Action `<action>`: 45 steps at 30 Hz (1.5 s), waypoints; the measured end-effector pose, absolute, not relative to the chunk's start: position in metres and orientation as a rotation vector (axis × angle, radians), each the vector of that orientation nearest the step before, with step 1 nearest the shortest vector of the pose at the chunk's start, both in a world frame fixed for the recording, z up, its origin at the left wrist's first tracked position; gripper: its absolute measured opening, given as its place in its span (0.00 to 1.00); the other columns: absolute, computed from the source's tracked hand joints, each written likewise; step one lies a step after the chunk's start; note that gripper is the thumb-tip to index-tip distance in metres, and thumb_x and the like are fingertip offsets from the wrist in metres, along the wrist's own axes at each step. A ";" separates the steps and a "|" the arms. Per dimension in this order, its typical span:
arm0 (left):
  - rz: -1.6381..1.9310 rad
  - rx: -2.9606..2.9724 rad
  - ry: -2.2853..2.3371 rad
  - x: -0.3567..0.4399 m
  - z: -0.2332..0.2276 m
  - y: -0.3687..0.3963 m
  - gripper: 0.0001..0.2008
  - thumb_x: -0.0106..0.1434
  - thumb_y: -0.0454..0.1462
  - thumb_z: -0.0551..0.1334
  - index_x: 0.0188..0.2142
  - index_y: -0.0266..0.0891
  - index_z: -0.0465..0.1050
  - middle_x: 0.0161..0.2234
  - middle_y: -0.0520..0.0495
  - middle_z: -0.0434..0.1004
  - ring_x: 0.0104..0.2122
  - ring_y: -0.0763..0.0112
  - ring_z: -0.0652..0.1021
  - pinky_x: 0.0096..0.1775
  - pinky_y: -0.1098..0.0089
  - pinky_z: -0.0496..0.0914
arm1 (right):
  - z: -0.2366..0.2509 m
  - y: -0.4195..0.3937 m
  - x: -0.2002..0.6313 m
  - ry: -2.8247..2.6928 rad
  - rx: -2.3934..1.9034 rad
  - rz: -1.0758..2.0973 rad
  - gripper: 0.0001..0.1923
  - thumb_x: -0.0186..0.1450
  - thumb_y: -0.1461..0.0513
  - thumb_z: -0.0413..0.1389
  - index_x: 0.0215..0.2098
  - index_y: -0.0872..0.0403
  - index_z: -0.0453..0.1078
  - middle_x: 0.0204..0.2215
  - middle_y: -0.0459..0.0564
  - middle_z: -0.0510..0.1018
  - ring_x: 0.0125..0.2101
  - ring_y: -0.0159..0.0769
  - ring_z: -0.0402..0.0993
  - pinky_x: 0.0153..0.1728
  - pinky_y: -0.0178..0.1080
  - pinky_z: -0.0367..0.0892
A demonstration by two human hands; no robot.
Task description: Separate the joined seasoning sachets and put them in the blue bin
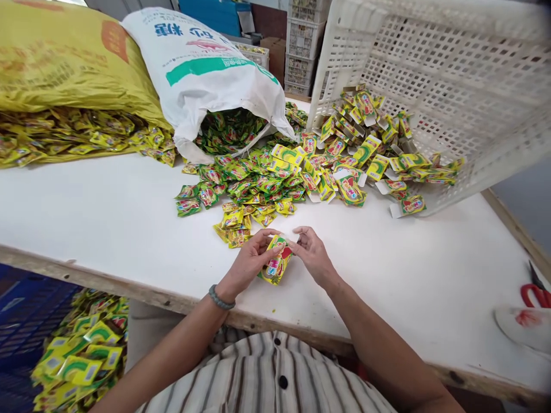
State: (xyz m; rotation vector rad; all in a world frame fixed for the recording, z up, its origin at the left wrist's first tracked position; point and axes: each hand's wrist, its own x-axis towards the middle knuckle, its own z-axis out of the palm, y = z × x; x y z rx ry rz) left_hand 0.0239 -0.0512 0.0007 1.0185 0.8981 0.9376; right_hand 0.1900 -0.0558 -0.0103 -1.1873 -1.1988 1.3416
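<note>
Small green-yellow packet (276,264) sat at lower centre, just above the white counter (107,218), pinched between left hand (249,263) and right hand (313,253), fingers closed on it. Loose packet pile (258,186) lay beyond, spilling from the tipped white crate (451,74).

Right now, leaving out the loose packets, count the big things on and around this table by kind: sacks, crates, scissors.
Sacks: 2, a yellow sack and a white sack, both lying on the table.
White crates: 1 tipped crate on the table; the stacked crates behind are too far off to count.
Scissors: 1, red-handled scissors.
Total: 4
</note>
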 end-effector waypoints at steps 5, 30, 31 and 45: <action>1.007 0.935 0.952 0.024 -0.002 -0.049 0.24 0.51 0.41 0.72 0.43 0.41 0.64 0.28 0.54 0.77 0.26 0.72 0.77 0.29 0.73 0.70 | -0.007 -0.056 0.190 -1.328 -1.238 1.208 0.14 0.58 0.54 0.61 0.38 0.53 0.72 0.31 0.46 0.78 0.28 0.32 0.71 0.32 0.36 0.67; 1.034 0.828 1.001 0.022 0.000 -0.051 0.23 0.48 0.41 0.74 0.39 0.38 0.68 0.26 0.52 0.79 0.23 0.73 0.77 0.26 0.74 0.71 | -0.003 -0.058 0.201 -1.257 -1.087 1.530 0.14 0.59 0.51 0.61 0.35 0.51 0.79 0.31 0.45 0.82 0.34 0.35 0.76 0.41 0.39 0.69; 1.033 0.813 0.999 0.022 0.000 -0.051 0.23 0.47 0.41 0.74 0.39 0.38 0.68 0.27 0.51 0.80 0.23 0.72 0.78 0.27 0.74 0.71 | -0.002 -0.059 0.202 -1.297 -1.083 1.511 0.14 0.60 0.51 0.60 0.37 0.50 0.79 0.33 0.45 0.82 0.36 0.36 0.76 0.43 0.40 0.69; 1.029 0.802 1.043 0.007 0.012 -0.052 0.24 0.48 0.44 0.73 0.41 0.39 0.68 0.25 0.52 0.78 0.22 0.72 0.77 0.27 0.74 0.70 | -0.009 -0.075 0.166 -1.619 -1.103 0.847 0.12 0.65 0.61 0.56 0.44 0.48 0.78 0.37 0.50 0.82 0.36 0.37 0.74 0.41 0.42 0.70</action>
